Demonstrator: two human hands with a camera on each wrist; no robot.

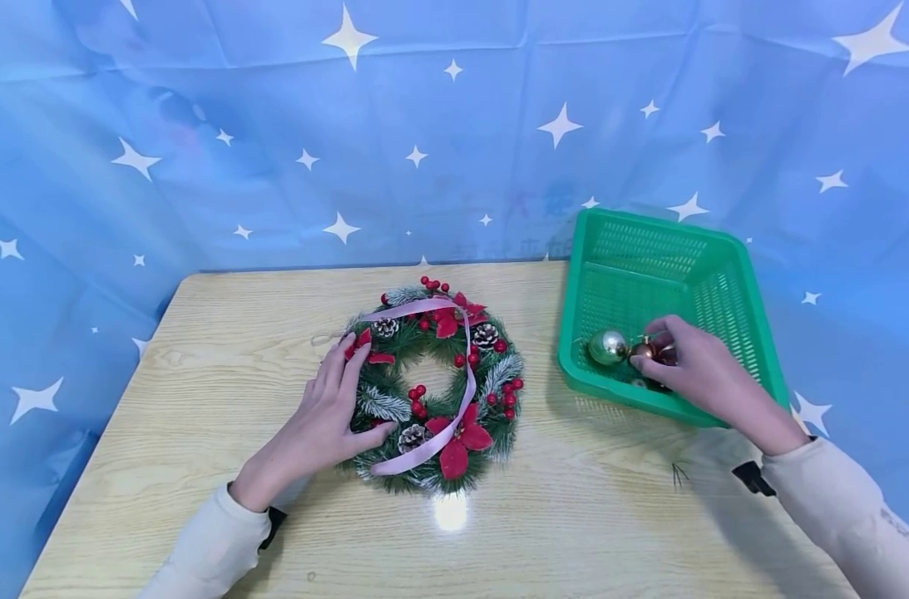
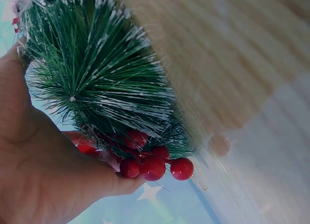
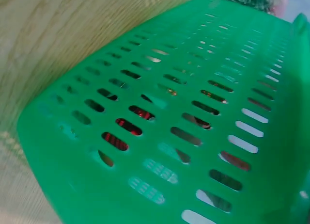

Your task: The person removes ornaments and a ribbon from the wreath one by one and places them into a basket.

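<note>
A Christmas wreath (image 1: 499,378) lies flat on the table, with red poinsettias, berries, pinecones and frosted sprigs. A pale pink ribbon (image 1: 469,391) loops loosely across it. My left hand (image 1: 323,416) rests on the wreath's left side, fingers and thumb spread over the greenery. In the left wrist view, red berries (image 2: 152,168) sit beside the thumb. My right hand (image 1: 694,362) reaches into the green basket (image 1: 749,316), thumb and fingers around a bronze bauble (image 1: 641,351). A silvery-green bauble (image 1: 607,347) lies to its left. Darker baubles under the hand are partly hidden.
The wooden table (image 1: 237,333) meets a blue star-printed cloth (image 1: 424,108) behind. The basket stands at the table's right side, its slotted wall (image 3: 160,107) filling the right wrist view. A small green sprig (image 1: 679,475) lies in front of it.
</note>
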